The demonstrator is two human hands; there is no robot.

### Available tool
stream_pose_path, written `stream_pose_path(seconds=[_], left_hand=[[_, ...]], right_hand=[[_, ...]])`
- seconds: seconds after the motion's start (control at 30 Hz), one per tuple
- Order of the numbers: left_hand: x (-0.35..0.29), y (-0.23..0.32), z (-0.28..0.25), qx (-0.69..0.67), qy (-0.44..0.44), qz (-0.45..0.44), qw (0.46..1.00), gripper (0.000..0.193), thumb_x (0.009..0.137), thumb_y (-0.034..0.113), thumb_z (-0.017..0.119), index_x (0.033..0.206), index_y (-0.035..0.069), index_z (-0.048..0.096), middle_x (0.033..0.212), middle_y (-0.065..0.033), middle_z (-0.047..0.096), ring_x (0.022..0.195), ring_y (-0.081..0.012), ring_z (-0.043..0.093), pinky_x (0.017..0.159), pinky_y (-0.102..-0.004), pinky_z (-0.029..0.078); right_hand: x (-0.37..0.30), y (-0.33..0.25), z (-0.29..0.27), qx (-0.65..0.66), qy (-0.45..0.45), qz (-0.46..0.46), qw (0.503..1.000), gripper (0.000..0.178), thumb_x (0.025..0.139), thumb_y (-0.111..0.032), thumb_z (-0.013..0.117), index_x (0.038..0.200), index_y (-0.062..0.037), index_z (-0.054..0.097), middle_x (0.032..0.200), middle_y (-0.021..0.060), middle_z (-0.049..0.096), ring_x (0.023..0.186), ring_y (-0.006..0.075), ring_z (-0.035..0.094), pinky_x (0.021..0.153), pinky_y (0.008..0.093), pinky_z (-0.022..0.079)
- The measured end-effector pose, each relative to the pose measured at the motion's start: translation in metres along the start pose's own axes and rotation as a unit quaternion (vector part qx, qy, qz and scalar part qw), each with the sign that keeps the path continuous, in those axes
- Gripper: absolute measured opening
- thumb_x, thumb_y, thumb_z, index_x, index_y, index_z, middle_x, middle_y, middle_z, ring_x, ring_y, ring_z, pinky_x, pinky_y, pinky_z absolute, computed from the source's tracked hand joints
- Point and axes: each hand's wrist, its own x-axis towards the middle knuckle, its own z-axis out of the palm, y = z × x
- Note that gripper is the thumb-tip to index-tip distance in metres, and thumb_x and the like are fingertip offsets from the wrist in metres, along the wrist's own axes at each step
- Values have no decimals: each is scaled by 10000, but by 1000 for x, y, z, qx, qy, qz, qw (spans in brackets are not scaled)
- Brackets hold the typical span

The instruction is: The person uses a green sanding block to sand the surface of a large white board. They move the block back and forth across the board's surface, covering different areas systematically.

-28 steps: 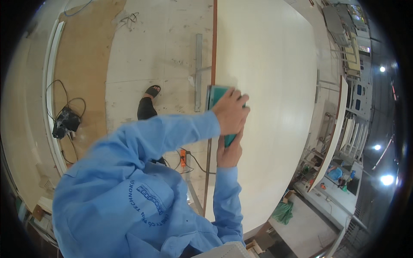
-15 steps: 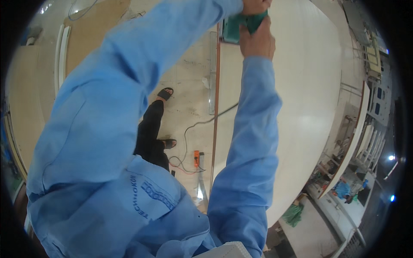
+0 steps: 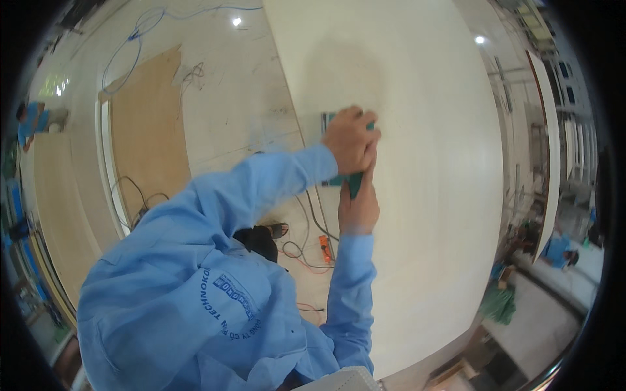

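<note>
Both of my hands hold a green power sander with a flat base against the large pale panel, close to its left edge. My left hand wraps over the top of the tool and covers much of it. Nearer to me, my right hand grips the tool's near end, with its fingers pressed up along its side. Light blue sleeves cover both forearms. A dark cord runs by the panel edge, near my right wrist.
An orange power connector and looped cables lie on the floor left of the panel. A brown board and a blue hose are farther left. People in blue sit or stand at far left and far right. Green cloth lies at lower right.
Both hands have brought the sander back toward me along the panel from the top of the view. My head view has shifted, so more of the panel's far part shows.
</note>
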Motion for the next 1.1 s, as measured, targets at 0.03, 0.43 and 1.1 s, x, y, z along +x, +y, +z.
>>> stream_pose_path(seconds=[0.03, 0.43, 1.1], left_hand=[[-15, 26, 11, -19, -6, 19, 1000, 144, 766, 179, 641, 857, 91, 708, 1116, -109, 606, 976, -347, 556, 856, -463, 487], [-196, 325, 157, -226, -304, 257, 889, 261, 710, 268, 673, 856, 60, 733, 1149, -170, 595, 1057, -357, 533, 923, -498, 422], [56, 90, 120, -61, -228, 228, 945, 260, 893, 269, 542, 958, 104, 733, 1238, -151, 621, 1101, -379, 568, 960, -513, 466]], right_hand=[[-30, 17, -5, 8, 15, 16, 1000, 850, 923, -172, 632, 1627, -218, 158, 999, 213, 675, 836, 446, 662, 686, 515, 526], [-355, 175, -25, 8, 237, 363, 901, 697, 960, -200, 643, 1551, -25, 316, 1168, 293, 657, 1010, 480, 654, 810, 487, 536], [-25, 78, -28, 19, 196, 217, 956, 842, 914, -247, 648, 1606, -137, 180, 901, 290, 689, 816, 526, 650, 670, 545, 526]])
